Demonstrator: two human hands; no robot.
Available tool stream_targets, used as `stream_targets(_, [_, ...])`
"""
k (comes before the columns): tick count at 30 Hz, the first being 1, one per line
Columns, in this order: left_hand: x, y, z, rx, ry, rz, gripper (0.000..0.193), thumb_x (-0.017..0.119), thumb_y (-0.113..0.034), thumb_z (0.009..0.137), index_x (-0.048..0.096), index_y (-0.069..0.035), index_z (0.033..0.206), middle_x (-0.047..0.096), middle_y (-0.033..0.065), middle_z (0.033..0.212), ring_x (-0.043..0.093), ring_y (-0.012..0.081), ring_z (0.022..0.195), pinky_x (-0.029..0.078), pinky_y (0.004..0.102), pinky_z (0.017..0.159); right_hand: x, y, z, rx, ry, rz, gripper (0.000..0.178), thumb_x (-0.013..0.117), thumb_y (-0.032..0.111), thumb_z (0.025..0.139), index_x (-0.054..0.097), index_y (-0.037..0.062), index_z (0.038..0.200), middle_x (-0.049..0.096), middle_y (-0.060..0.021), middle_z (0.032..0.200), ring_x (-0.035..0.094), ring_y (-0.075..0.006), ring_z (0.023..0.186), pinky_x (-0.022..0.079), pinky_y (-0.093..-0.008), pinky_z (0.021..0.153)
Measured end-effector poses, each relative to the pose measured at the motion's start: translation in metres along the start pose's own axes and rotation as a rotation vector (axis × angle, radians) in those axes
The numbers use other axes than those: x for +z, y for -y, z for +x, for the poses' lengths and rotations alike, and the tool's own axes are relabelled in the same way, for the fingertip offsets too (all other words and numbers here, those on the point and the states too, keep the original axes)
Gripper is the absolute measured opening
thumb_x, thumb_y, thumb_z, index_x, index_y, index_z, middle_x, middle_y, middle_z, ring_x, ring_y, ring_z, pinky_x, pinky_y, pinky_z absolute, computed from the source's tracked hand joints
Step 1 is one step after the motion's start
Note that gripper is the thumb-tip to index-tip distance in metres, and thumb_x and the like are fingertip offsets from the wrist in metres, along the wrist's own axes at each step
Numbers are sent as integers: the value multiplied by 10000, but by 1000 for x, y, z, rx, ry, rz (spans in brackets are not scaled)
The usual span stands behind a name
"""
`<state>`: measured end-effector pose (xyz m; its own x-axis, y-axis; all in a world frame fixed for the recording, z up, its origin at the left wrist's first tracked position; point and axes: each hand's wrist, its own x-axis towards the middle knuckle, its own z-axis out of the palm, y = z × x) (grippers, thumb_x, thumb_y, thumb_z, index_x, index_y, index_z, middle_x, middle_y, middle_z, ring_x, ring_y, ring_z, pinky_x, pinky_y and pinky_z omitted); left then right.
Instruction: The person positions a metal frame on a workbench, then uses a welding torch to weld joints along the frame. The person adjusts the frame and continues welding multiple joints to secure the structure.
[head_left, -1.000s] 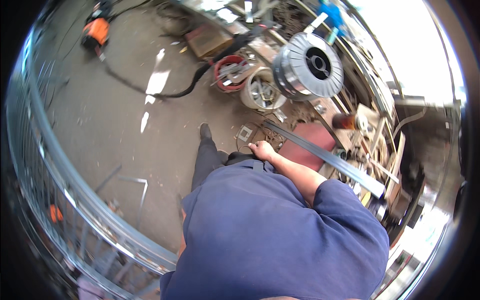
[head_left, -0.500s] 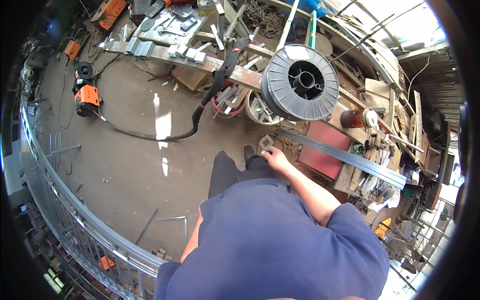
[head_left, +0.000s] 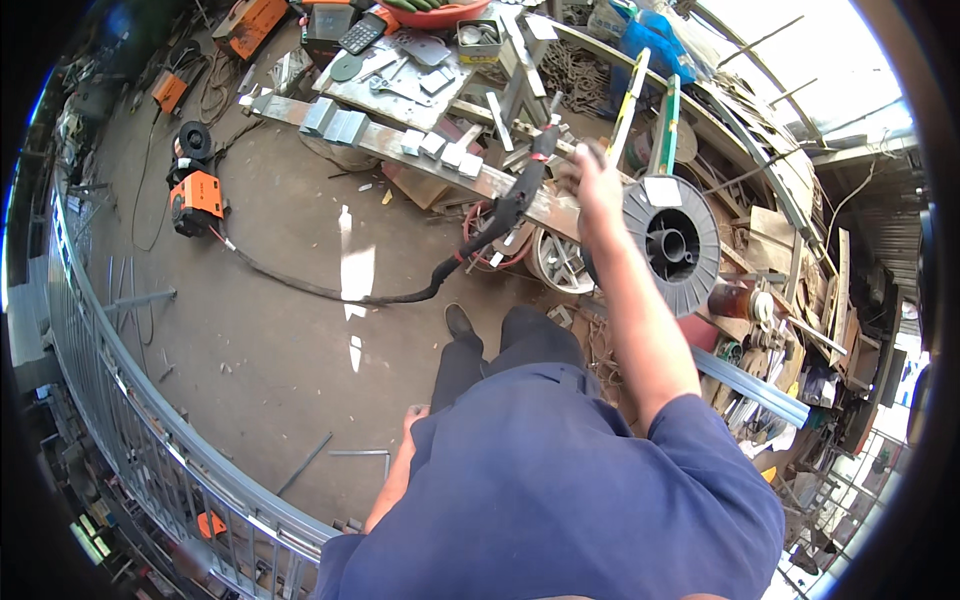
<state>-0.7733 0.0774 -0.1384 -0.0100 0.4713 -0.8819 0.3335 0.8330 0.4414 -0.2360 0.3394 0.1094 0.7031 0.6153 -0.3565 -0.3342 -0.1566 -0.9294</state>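
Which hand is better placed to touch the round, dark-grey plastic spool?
Probably the right hand: it is raised near the spool, while the left hand hangs low, farther away.

A black hose, thick and lumpy as if wrapped, with reddish bands near its top and lower down, slants across the rust-brown beam, its narrow tip pointing up past the far edge. Below the beam it passes in front of the red bucket, bends, then thins and lies in a loose curve along the floor to the orange machine. Just right of it stands a dark grey spool, ribbed flange and hollow hub facing the camera, with a white label.
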Motion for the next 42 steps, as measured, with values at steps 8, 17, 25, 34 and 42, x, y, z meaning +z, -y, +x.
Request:
stream_targets(8, [15,-7,-58,111,-163,337,430,672,-321,989,677,68,1172,747,182,1020,704,227,935,551,363,850,-25,-80,298,67,27,-737,499,684,470,894,754,-2,1039,698,-135,856,641,-222,733,512,-416,683])
stream_targets(17, [88,-7,-123,-417,-415,165,489,674,-413,975,710,7,1223,754,217,1094,722,312,1047,539,392,943,-41,-203,421,386,78,-823,475,699,475,894,774,20,1007,733,-144,885,701,-253,809,529,-428,694])
stream_targets(25, [112,-31,-129,-516,-496,125,509,667,-455,968,735,5,1176,754,231,1089,728,335,1059,542,408,947,-55,-233,457,469,26,-578,416,695,446,921,751,46,1020,710,-115,886,671,-252,774,531,-417,678])
stream_targets(34, [122,-42,-120,-398,-440,172,533,658,-490,954,745,-3,1149,740,257,1075,715,396,1056,544,434,928,-83,-191,450,474,40,-280,351,690,413,951,726,74,1034,684,-81,888,637,-251,734,534,-404,659])
stream_targets(42, [102,6,-54,-207,-352,263,568,618,-516,988,710,4,1199,738,256,1099,700,412,1092,535,427,940,-81,-50,373,584,234,-26,157,683,291,951,696,142,1000,724,0,836,685,-166,747,575,-301,703])
